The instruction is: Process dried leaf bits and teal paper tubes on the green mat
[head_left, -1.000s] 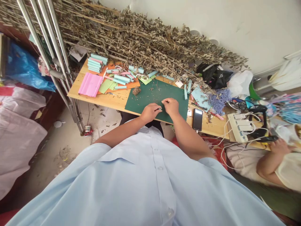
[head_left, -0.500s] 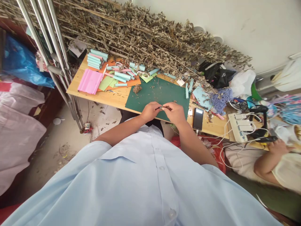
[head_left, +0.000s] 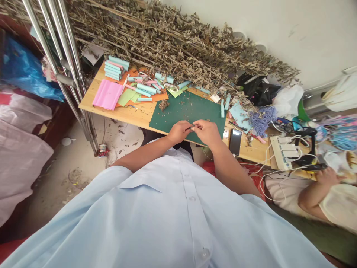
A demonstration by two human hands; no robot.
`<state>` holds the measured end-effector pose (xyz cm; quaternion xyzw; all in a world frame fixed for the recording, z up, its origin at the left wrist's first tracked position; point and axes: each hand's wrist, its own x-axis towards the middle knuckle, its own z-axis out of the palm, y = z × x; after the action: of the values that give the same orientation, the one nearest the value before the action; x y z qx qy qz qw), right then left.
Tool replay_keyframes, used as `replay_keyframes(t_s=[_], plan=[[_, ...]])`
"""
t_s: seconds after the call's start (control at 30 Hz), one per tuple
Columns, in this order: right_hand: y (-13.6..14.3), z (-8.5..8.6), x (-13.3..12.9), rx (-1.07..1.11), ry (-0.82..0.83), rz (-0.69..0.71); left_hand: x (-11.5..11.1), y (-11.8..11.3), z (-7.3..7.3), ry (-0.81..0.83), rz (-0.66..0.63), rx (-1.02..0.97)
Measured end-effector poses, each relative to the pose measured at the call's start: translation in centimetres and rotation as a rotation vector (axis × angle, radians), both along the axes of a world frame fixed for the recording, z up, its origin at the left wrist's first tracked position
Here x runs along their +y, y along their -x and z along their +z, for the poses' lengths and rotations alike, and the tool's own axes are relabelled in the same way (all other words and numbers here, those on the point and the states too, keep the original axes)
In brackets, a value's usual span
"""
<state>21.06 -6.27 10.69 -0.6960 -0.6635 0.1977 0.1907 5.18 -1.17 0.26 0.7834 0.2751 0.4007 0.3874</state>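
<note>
Fingertip to fingertip, my left hand (head_left: 180, 132) and my right hand (head_left: 206, 132) meet over the front edge of a dark green mat (head_left: 192, 106). Both are closed in a pinch around something small and dark, mostly hidden by the fingers; its kind cannot be made out. A clump of dried plant matter (head_left: 163, 105) lies on the mat's left part, with loose crumbs scattered around. Two pale blue paper rolls (head_left: 222, 108) are at the mat's right edge.
Dried leafy stalks (head_left: 173, 41) cover the back. Blue rolls (head_left: 146, 88) and pink paper (head_left: 108, 94) lie left. A phone (head_left: 235, 141), purple cord (head_left: 262, 120) and a power strip (head_left: 281, 152) with cables are right. Metal poles (head_left: 64, 70) stand left; another person's hand (head_left: 329, 176) is far right.
My two hands stay pinched together in nearly the same place, with only slight finger movement. The whole view has shifted a little.
</note>
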Motion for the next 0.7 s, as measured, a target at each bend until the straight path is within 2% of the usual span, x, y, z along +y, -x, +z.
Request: replay_keyframes(t_s=[0.1, 0.27, 0.4, 0.53, 0.7], plan=[[0.0, -0.1, -0.1, 0.008, -0.006, -0.043, 0.0, 0.0, 0.0, -0.003, 0.002, 0.001], [-0.4, -0.3, -0.9, -0.023, -0.08, 0.1, -0.1, 0.1, 0.3, -0.001, -0.011, 0.024], [-0.6, -0.6, -1.5, -0.033, -0.082, 0.125, -0.1, 0.2, 0.5, 0.018, -0.026, 0.048], [-0.5, -1.0, -1.4, -0.018, -0.076, 0.055, -0.1, 0.2, 0.3, 0.005, -0.024, 0.058], [-0.6, -1.4, -0.9, 0.089, 0.016, -0.079, -0.1, 0.1, 0.1, -0.022, -0.01, 0.049]])
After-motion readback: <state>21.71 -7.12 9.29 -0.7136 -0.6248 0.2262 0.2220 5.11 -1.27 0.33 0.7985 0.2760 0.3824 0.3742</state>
